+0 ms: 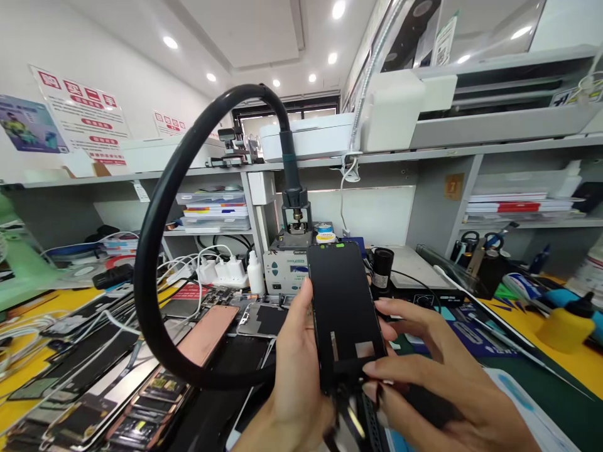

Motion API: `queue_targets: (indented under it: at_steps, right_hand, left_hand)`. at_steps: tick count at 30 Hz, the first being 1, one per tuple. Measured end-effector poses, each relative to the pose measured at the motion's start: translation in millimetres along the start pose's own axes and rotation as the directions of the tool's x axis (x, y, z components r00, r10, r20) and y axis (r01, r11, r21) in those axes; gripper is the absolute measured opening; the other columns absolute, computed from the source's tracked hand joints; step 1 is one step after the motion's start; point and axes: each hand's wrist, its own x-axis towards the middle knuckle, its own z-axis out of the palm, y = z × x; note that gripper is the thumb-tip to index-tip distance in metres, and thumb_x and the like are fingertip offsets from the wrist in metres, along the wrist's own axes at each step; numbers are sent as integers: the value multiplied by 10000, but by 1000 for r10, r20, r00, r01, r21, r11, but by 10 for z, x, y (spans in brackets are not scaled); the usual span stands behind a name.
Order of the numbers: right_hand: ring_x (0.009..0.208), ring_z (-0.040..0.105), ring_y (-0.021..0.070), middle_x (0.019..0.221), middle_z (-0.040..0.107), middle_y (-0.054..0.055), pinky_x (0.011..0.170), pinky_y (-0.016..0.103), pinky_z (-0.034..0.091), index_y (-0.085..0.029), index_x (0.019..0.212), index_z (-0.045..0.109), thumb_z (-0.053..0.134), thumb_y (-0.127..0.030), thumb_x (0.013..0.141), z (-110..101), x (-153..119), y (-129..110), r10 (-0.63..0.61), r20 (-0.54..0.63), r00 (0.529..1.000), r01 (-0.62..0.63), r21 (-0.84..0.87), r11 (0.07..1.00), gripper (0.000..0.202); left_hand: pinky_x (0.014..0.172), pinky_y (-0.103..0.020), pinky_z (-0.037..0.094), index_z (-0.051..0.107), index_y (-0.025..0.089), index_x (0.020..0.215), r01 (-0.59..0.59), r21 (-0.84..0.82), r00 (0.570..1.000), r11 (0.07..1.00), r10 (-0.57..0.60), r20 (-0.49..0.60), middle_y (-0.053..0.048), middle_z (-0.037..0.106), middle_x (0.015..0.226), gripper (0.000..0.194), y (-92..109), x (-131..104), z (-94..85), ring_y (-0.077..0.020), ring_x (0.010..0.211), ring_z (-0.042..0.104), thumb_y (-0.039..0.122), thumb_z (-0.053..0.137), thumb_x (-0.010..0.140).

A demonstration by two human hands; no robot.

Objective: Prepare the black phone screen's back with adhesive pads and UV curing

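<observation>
While both hands work above the near edge of the workbench (pixel 588 375), the black screen panel (pixel 343 295) is held clear of the surface, tilted, its dark face visible. Two pale rectangular patches mark its lower part, and small green patches its top edge. The left hand (pixel 296 370) is closed around the panel, thumb along its left edge. The right hand (pixel 438 376) has fingertips at the panel's right edge and lower right corner; whether they pinch it cannot be told. Below the panel hangs a blurred dark part (pixel 351 420), its form unclear.

Left of the hands, a thick black hose (pixel 149 251) arches upward; beyond it lies a pink plate (pixel 210 334) among phone parts (pixel 141 411) reaching toward the near left corner. Behind the panel stand a grey control box (pixel 284 271), a white bottle (pixel 255 275) and, to the right, a black cylinder (pixel 382 267). Toward the right edge are a green mat (pixel 549 383) and a yellow bottle (pixel 566 323). A grey shelf (pixel 424 152) spans the rear.
</observation>
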Motion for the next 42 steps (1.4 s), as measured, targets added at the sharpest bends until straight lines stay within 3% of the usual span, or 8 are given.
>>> queue_targets:
  at_steps: [5,9,13,19,23,29,36,42]
  right_hand:
    - [1114,597,205,1387,422,-9,825,250,562,-337,847,720,630,-299,882,4,12,0,254,82,964,-257,34,966,104]
    - [1160,581,225,1400,443,-19,969,319,496,-335,818,740,665,-362,858,12,48,16,457,205,866,-491,166,855,90]
    - [1228,538,265,1310,568,18,1006,356,451,-299,757,760,704,-378,822,6,102,46,525,339,781,-621,319,717,116]
    - [1355,398,306,1277,621,63,929,343,482,-263,784,772,712,-451,816,-23,149,44,579,431,692,-721,369,587,199]
    - [1346,406,287,1261,626,57,964,323,449,-250,752,758,694,-446,840,-49,172,15,573,448,686,-726,380,572,225]
    - [1096,601,232,1290,582,17,954,312,445,-240,716,737,673,-415,864,-43,206,2,569,462,681,-733,430,528,239]
    - [724,587,96,1303,546,-11,567,187,446,-208,684,706,659,-379,873,-86,217,-52,589,512,625,-780,433,452,259]
    - [735,579,95,1302,531,3,568,171,449,-191,668,699,668,-385,879,-89,220,-58,601,523,605,-795,445,413,288]
  left_hand:
    - [715,-362,548,701,80,1132,22,-47,998,999,-24,-54,-149,749,811,647,-24,57,-24,-272,764,717,577,335,940]
    - [729,-353,543,716,97,1107,11,-44,997,999,-14,-79,-142,746,816,591,-52,68,-20,-259,772,714,532,346,954]
    - [730,-332,541,719,117,1101,31,-93,995,995,-39,-88,-129,747,863,542,-86,77,-24,-243,794,708,505,368,960]
    - [690,-286,541,744,130,1016,23,-89,975,996,-42,-218,-100,752,860,452,-112,121,-57,-223,799,697,485,477,929]
    - [618,-296,550,735,141,1091,47,-57,958,997,-61,-281,-109,757,875,478,-125,129,-74,-219,728,697,499,465,927]
    - [537,-294,542,730,142,1107,56,-47,951,997,-68,-302,-120,762,948,466,-134,138,-63,-210,649,696,484,472,924]
    - [631,-304,556,748,135,1068,73,-94,965,993,-94,-246,-121,770,878,473,-136,157,-74,-211,692,707,490,465,934]
    - [653,-303,560,750,146,1068,55,-56,954,997,-69,-291,-109,775,918,453,-136,136,-66,-198,679,709,475,466,939]
